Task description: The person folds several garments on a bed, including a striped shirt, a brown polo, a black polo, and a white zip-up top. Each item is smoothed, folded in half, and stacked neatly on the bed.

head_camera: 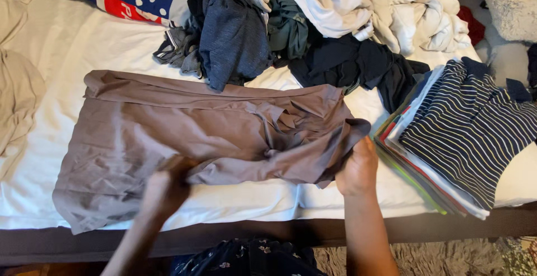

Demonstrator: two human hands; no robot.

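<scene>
Bed w/ white sheet [67, 46]; grey-brown garment [168, 125] spread flat at near edge.
Unsorted clothes pile [313, 24] behind; folded stack [458, 136] at right. Right hand [358, 169] pinches garment's right edge; left hand [165, 189] blurred on lower fold, grip can't tell.

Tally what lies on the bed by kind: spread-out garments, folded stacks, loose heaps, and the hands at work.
Spread-out taupe-brown stretchy garment: 1
Folded stack of clothes topped by a navy striped shirt: 1
Loose heap of unfolded dark and white clothes: 1
Hands gripping the garment's near edge, left hand and right hand: 2
Total: 5
</scene>
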